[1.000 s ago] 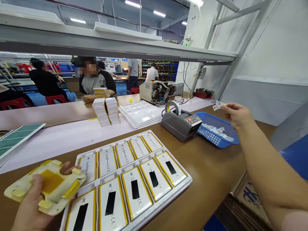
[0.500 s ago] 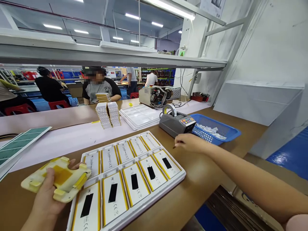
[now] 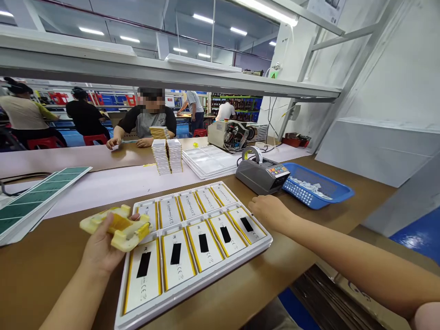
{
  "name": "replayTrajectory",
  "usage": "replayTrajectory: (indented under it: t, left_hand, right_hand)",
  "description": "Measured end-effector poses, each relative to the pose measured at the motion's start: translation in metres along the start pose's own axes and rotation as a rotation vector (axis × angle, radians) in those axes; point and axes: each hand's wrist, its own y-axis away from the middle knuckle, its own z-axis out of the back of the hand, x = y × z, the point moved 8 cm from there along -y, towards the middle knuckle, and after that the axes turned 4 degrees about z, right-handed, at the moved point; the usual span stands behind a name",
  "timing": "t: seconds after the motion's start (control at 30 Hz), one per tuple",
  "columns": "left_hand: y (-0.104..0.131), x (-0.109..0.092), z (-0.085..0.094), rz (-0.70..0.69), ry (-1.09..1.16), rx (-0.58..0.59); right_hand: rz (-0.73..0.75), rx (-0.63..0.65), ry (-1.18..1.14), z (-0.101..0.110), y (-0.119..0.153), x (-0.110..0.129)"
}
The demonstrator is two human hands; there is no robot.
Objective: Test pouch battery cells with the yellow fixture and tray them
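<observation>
My left hand [image 3: 103, 252] is closed around a cream plastic fixture [image 3: 120, 223] with raised corner blocks and amber tape across its middle. The fixture is held above the left end of a white tray [image 3: 192, 283], hiding part of it. Flat white battery packs with yellow edges lie in two rows in that tray. Those in the near row, such as one battery pack [image 3: 172, 270], carry a black strip; the far row shows none. Beside the tray's right edge is my right hand [image 3: 270, 211], fingers curled together; what they pinch, if anything, is too small to make out.
A grey tape dispenser [image 3: 256, 176] stands beyond my right hand, beside a blue basket [image 3: 318, 192] of white scraps. Stacked battery packs [image 3: 168, 158] and white trays [image 3: 209, 161] are farther back. Green-faced sheets [image 3: 44, 197] lie left. A co-worker [image 3: 151, 121] sits opposite.
The view has swung left. My left hand has moved right and up with the fixture, now tilted more edge-on. My right hand has come from the dispenser's front toward the tray's edge.
</observation>
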Motion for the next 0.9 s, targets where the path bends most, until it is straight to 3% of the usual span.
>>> replayTrajectory:
  t: [0.23, 0.37, 0.5, 0.6, 0.7, 0.8, 0.9]
  left_hand:
    - [0.002, 0.007, -0.005, 0.068, 0.069, 0.07]
    - [0.003, 0.011, 0.0, 0.075, 0.131, 0.061]
    - [0.008, 0.017, 0.001, 0.117, 0.171, 0.045]
    - [0.012, 0.019, -0.001, 0.143, 0.211, 0.085]
    - [0.014, 0.02, -0.002, 0.141, 0.258, 0.121]
    - [0.017, 0.023, -0.006, 0.158, 0.296, 0.156]
    - [0.021, 0.029, -0.014, 0.202, 0.321, 0.237]
  right_hand:
    - [-0.087, 0.052, -0.15, -0.017, 0.0, -0.009]
    - [-0.269, 0.159, -0.558, -0.036, 0.001, -0.027]
    - [-0.273, 0.208, -1.064, -0.045, -0.002, -0.011]
    - [-0.296, 0.279, -1.139, -0.052, -0.002, -0.002]
    - [-0.303, 0.444, -1.173, -0.06, 0.002, 0.0]
    - [-0.286, 0.412, -1.207, -0.041, -0.007, -0.009]
    - [-0.212, 0.254, -1.298, 0.006, -0.034, 0.001]
